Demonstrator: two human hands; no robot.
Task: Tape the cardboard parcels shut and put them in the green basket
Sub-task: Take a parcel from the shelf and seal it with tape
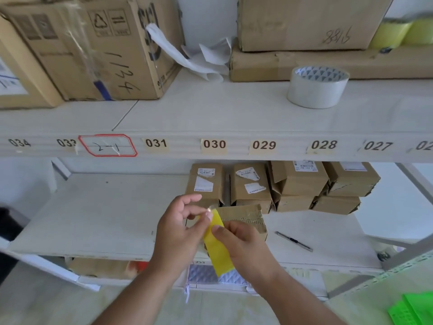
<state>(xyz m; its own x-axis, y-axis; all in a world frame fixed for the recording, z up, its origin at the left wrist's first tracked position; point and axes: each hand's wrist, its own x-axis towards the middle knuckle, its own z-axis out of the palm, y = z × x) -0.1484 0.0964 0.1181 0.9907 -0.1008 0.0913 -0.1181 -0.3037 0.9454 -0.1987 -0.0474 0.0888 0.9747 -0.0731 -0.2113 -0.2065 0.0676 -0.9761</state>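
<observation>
Both hands are pinching a yellow tape strip (216,240): left hand (179,233) at its top end, right hand (241,245) along its edge. Just behind them a small cardboard parcel (246,219) is sitting on the shelf (93,219); a utility knife (294,241) is lying right of them.

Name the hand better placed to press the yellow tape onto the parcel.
Probably the left hand: it pinches the yellow tape strip at its upper end, right beside the small cardboard parcel. The right hand holds the strip lower down.
</observation>
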